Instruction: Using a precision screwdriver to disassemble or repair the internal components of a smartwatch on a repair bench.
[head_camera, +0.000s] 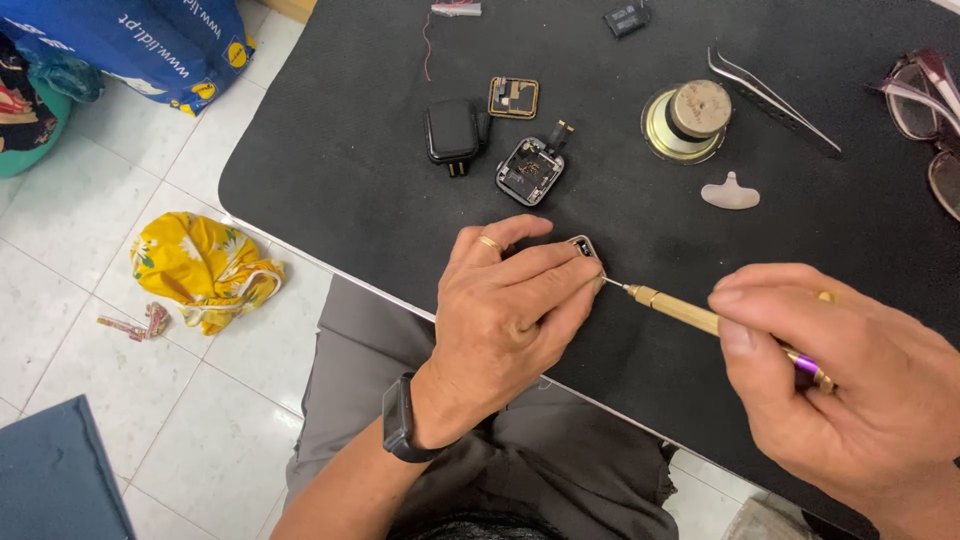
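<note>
The left hand (505, 310) pinches a small metal-framed part (587, 250), probably a watch case or screen frame, pressing it to the black mat (340, 150) just right of the frame's centre; only its upper right corner shows past the fingertips. The right hand (850, 380), at the lower right, is closed around the rear of a slim brass screwdriver (690, 313) with a purple end. The tool's long axis runs from the lower right up to the left, and its fine tip meets the part's right edge right beside the left index fingertip. So the part lies up and left of the right hand's grip, along the shaft, and directly under the left hand, which is far the nearer.

Above, toward the upper middle, lie an opened watch body (531, 170), a black block (453, 131) and a small square frame (513, 97). Farther right sit a round brass-coloured speaker (686, 122), a pale plastic pick (730, 192), tweezers (770, 97) and spectacles (925, 110) at the right edge. A yellow cloth (200, 268) lies on the tiled floor at the left.
</note>
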